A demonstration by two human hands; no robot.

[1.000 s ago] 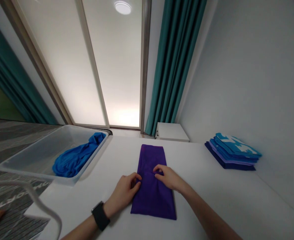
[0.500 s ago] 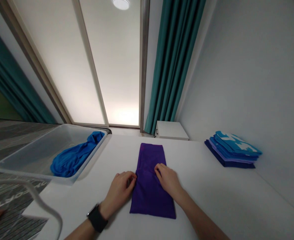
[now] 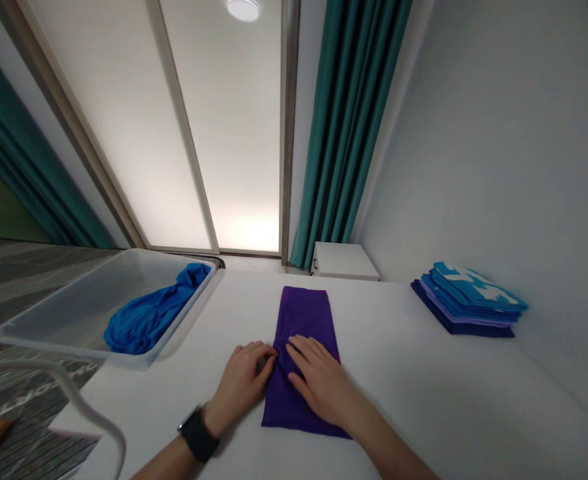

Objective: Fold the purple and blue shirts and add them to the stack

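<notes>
On the cloth [image 3: 306, 313], the right hand [image 3: 321, 379], curled earlier, is now laid open; the left hand [image 3: 245, 375] is kept curled, grip unclear.

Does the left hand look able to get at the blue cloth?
Probably yes: the bin is open on top, with only its rim between the left hand and the blue cloth; some reaching looks needed.

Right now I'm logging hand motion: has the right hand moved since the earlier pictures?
Yes. Against the white cabinet, the right hand has shifted left, toward the left hand, and now lies flatter over the purple cloth.
</notes>
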